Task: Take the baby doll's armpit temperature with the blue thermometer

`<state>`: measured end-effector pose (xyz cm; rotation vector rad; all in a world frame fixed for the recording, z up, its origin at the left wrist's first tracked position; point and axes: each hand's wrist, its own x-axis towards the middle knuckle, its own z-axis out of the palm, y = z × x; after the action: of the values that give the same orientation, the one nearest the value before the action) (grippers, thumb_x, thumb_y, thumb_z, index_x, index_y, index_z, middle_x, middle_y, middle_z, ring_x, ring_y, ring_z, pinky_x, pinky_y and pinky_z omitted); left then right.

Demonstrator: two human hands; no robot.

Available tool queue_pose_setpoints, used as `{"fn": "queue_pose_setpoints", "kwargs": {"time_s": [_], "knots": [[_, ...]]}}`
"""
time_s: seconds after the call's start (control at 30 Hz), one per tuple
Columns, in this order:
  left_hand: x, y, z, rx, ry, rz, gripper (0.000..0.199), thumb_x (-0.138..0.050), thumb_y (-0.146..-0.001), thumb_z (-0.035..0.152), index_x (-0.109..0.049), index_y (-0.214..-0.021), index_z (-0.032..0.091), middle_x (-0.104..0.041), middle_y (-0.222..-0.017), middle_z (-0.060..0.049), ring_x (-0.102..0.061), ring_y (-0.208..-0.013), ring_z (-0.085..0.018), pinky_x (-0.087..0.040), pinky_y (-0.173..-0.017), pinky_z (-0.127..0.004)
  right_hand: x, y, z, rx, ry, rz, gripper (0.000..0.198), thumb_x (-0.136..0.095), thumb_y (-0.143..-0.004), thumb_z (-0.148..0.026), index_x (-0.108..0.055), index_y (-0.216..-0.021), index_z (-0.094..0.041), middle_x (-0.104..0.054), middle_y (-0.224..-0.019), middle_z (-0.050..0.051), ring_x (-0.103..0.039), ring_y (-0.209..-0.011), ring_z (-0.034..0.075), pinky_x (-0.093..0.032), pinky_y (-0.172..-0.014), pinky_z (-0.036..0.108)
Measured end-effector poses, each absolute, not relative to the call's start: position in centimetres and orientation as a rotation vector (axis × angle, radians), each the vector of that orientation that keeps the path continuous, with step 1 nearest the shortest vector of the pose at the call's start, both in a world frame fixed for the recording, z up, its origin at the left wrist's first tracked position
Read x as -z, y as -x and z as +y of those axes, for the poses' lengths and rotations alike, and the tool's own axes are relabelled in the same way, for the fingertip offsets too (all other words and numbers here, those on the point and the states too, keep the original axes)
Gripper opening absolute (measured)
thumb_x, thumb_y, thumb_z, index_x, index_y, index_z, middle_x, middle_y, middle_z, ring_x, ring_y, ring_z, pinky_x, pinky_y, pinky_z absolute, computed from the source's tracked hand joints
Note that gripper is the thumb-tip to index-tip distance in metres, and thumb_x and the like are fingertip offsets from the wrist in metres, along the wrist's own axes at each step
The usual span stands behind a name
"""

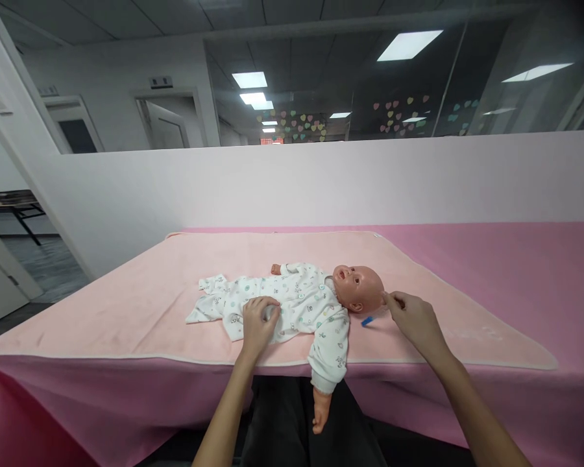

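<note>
Stretching both forearms [472, 402] forward. Resting left hand [260, 323] on the doll [299, 301]'s middle, thumb and fingers apart; pinching with right hand [413, 321], fingertips together at its head, whether on anything, cannot tell. With the doll on a peach mat [126, 298] over pink cloth [506, 272], before a white wall [350, 181] topped by glass [321, 78] dotted with hearts [302, 118].

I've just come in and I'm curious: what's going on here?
A doll lies on a peach cloth. A person's left hand is at its clothed middle; their right hand is at its head, grip unclear. One doll arm hangs over the cloth's edge; a small blue object lies near the head.
</note>
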<state>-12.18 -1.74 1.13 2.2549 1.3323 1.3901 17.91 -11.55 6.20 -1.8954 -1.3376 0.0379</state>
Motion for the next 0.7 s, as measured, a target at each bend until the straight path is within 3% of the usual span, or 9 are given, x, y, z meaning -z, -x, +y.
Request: {"fn": "queue_pose_setpoints", "kwargs": {"time_s": [0.07, 0.17, 0.37, 0.7], "knots": [[-1.2, 12.2, -1.7, -1.388, -2.25, 1.334, 0.01, -0.051, -0.078, 0.027, -0.06, -0.078, 0.024, -0.064, -0.088, 0.0, -0.053, -0.091, -0.021, -0.035, -0.085, -0.036, -8.0, -18.2, -12.0, -0.187, 1.836, -1.348, 0.035, -0.046, -0.074, -0.046, -0.063, -0.084, -0.018, -0.049, -0.046, -0.001, -0.045, -0.045, 0.014, -0.03, -0.046, 0.024], [-1.3, 12.2, -1.7, -1.374, -2.247, 1.347, 0.012, -0.05, -0.079, 0.028, -0.06, -0.078, 0.024, -0.065, -0.087, 0.0, -0.053, -0.091, -0.021, -0.036, -0.084, -0.037, -11.0, -18.6, -12.5, -0.52, 1.563, -1.288, 0.047, -0.048, -0.075, -0.049, -0.055, -0.108, -0.018, -0.043, -0.046, -0.005, -0.034, -0.038, 0.009, -0.026, -0.038, 0.021], [-1.6, 12.1, -1.9, -1.362, -2.236, 1.382, 0.012, -0.049, -0.08, 0.029, -0.06, -0.078, 0.024, -0.064, -0.087, -0.001, -0.054, -0.09, -0.021, -0.037, -0.085, -0.037, -13.2, -17.2, -10.2, -0.6, 1.355, -1.237, 0.03, -0.053, -0.073, -0.042, -0.058, -0.088, -0.017, -0.025, -0.041, -0.01, -0.021, -0.035, 0.004, -0.015, -0.035, 0.017], [-1.8, 12.1, -2.2, -1.321, -2.206, 1.416, 0.012, -0.049, -0.08, 0.029, -0.06, -0.081, 0.023, -0.064, -0.088, -0.002, -0.053, -0.091, -0.021, -0.037, -0.085, -0.038, -16.0, -14.5, -6.5, -0.803, 1.176, -1.234, 0.025, -0.054, -0.073, -0.038, -0.056, -0.086, -0.017, -0.021, -0.041, -0.012, -0.018, -0.034, 0.003, -0.017, -0.034, 0.017]]}}
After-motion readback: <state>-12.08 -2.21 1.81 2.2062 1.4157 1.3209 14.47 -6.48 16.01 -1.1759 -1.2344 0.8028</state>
